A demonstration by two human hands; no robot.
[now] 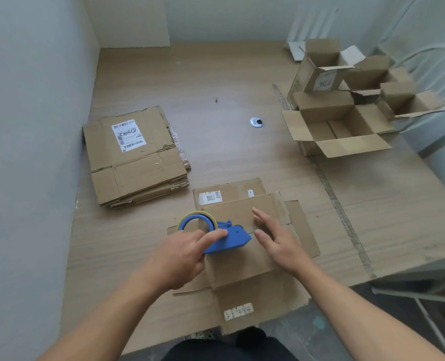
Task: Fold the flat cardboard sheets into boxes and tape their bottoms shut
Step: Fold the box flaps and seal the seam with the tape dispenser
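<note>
The wood-grain table point(216, 74) fills most of the view and is bounded by pale walls at the left and rear. A white chair point(440, 61) stands at the table's far right corner. A group of assembled boxes point(338, 126) sits at the right rear of the table, top flaps open and pointing upward, with several boxes touching or stacked on each other. A stack of flat cardboard sheets point(135, 157) lies at the left, close to the wall. Its top sheet carries a white shipping label. The box in work point(242, 264) lies at the near edge of the table, directly in front of the person. Its bottom flaps are folded closed and face up, and its other flaps are spread flat on the table around it. The left hand point(179, 256) grips the handle of the blue tape dispenser point(229, 238), with the index finger extended along the body. The dispenser rests on the closed flaps, its front at the seam. The right hand point(276, 238) lies palm down on the flaps just right of the dispenser, fingers straight and holding nothing. A round metal grommet point(256, 122) is set into the table centre.
</note>
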